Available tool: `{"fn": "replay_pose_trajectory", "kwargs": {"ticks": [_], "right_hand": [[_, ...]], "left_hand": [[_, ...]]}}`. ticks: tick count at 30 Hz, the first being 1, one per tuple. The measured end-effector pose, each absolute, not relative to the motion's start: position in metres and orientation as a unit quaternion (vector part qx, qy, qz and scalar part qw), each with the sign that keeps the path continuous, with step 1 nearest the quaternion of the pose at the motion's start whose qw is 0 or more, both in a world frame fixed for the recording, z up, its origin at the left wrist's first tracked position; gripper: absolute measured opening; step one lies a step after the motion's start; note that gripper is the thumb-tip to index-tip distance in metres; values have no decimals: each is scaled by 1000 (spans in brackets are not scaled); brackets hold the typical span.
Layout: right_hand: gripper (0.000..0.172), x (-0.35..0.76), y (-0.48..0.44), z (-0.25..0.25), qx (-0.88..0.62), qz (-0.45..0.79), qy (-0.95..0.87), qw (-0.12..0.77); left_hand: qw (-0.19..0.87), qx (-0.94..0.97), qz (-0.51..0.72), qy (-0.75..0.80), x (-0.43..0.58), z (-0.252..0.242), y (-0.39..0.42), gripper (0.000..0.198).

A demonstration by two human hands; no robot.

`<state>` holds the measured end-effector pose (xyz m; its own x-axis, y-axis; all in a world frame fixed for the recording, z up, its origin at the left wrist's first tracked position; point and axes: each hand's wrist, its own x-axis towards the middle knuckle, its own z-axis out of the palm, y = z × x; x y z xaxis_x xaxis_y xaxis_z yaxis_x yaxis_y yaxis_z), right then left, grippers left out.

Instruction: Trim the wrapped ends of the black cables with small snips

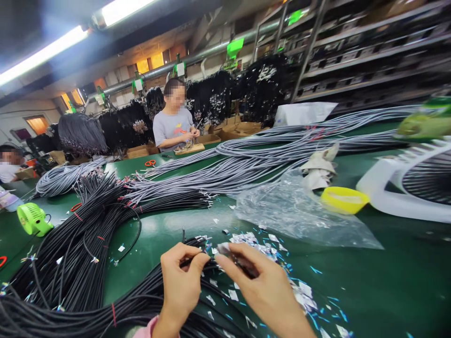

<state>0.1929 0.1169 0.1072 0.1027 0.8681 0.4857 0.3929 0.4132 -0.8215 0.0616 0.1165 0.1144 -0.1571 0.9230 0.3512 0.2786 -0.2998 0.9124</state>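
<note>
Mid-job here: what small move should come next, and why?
Perhaps drop the white piece onto the scraps: the right hand seems to pinch it close to the left hand, which holds a black cable, and similar white bits lie there.

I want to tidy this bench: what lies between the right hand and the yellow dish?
In the head view, small white and blue scraps lie just beyond the right hand, then clear plastic sheeting reaches to the yellow dish.
</note>
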Motion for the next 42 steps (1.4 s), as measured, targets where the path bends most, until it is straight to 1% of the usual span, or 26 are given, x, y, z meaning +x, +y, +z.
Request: {"fn": "replay_pose_trajectory", "kwargs": {"ticks": [2, 5, 8, 11, 14, 17, 19, 22, 26, 28, 33, 37, 39, 42], "right_hand": [[27, 190, 115, 110, -487, 269, -613, 562], [25, 185, 114, 113, -488, 309, -560, 594], [19, 181, 113, 113, -496, 338, -522, 606], [15, 181, 112, 112, -497, 341, -522, 603], [13, 182, 112, 113, -482, 317, -551, 603], [14, 183, 114, 115, -475, 307, -569, 597], [16, 185, 117, 115, -471, 325, -573, 586], [24, 188, 119, 115, -450, 403, -562, 564], [40, 188, 118, 113, -371, 603, -472, 525], [46, 187, 118, 111, -341, 654, -443, 510], [46, 183, 121, 108, -356, 651, -412, 529], [47, 182, 117, 107, -330, 669, -414, 522], [46, 182, 116, 106, -343, 636, -433, 539], [47, 187, 120, 106, -399, 529, -438, 607]], "left_hand": [[246, 614, 548, 512, 62, 114, 115, 17], [181, 662, 533, 495, 61, 113, 113, 17], [152, 691, 517, 483, 60, 113, 113, 18], [146, 694, 511, 486, 59, 113, 112, 17], [142, 683, 520, 493, 60, 113, 113, 17], [110, 698, 521, 479, 60, 112, 113, 18], [95, 711, 518, 466, 59, 111, 114, 17], [117, 723, 511, 450, 57, 112, 116, 17], [176, 718, 515, 434, 54, 114, 122, 18], [182, 712, 522, 433, 54, 114, 123, 18], [105, 704, 547, 441, 58, 114, 119, 18], [142, 713, 525, 444, 59, 115, 118, 21], [166, 717, 509, 446, 59, 117, 118, 23], [188, 712, 502, 454, 57, 118, 117, 21]]}}
